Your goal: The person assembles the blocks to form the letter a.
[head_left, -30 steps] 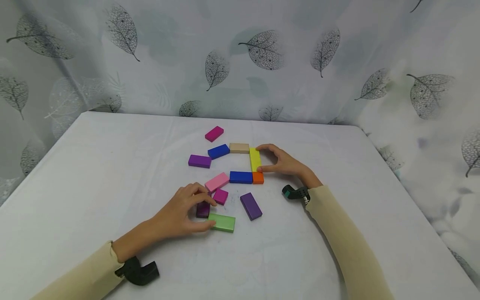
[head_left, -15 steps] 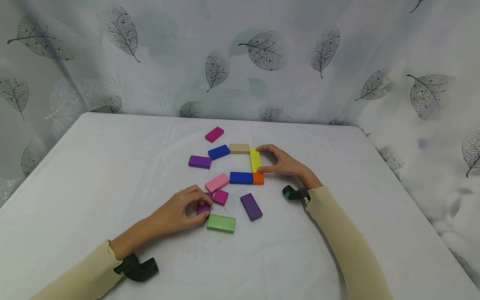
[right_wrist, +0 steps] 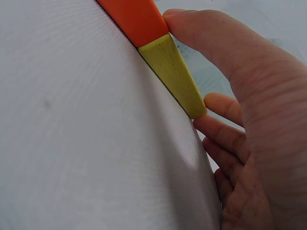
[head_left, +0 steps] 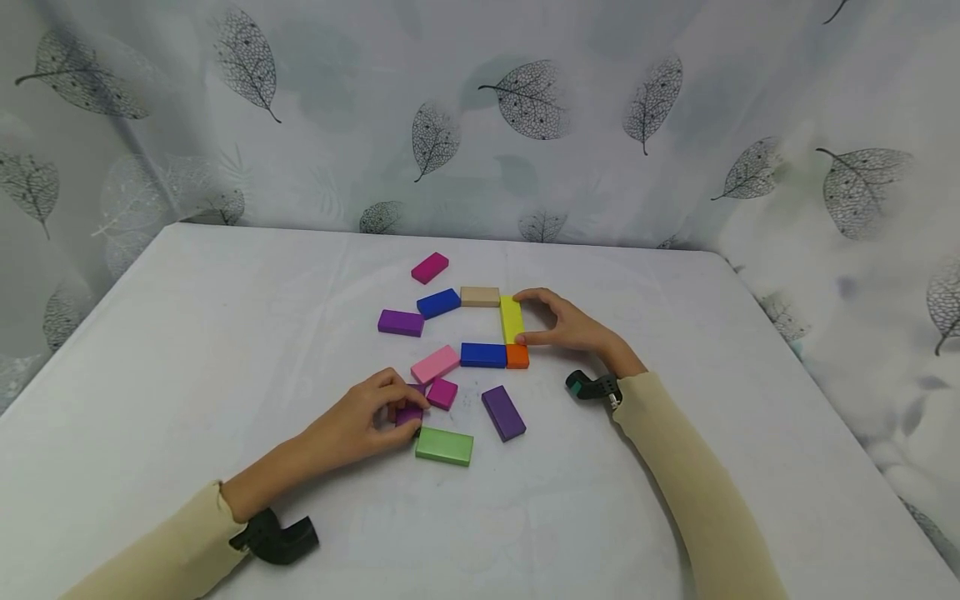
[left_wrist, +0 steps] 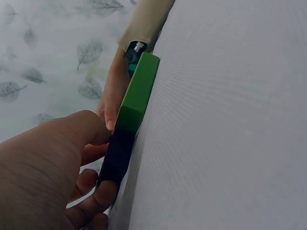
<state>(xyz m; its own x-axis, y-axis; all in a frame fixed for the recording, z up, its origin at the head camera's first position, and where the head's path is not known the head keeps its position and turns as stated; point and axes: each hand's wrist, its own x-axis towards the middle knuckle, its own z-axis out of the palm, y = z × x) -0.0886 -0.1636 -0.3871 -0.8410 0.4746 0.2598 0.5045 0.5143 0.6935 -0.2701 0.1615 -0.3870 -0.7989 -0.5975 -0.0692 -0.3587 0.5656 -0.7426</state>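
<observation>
In the head view my left hand (head_left: 352, 427) pinches a purple block (head_left: 409, 415) between thumb and fingers, partly hiding it. The left wrist view shows that block (left_wrist: 117, 155) as a dark piece, its end against a green block (left_wrist: 139, 91). My right hand (head_left: 570, 325) spans a yellow block (head_left: 512, 320), fingertips at its far end and thumb at its near end. An orange block (head_left: 517, 357) adjoins the yellow one's near end; in the right wrist view the thumb touches near their joint. A magenta block (head_left: 442, 394) lies beside the left fingers.
A blue block (head_left: 483, 355) meets the orange one, with a pink block (head_left: 435, 364) to its left. Behind are a tan block (head_left: 480, 297), another blue block (head_left: 438, 303), a purple one (head_left: 401, 322) and a magenta one (head_left: 430, 267). A dark purple block (head_left: 503, 413) lies apart at front.
My left thumb has moved off the green block's left end, and the left fingers have closed in on the purple block. The right hand holds its place at the yellow block.
</observation>
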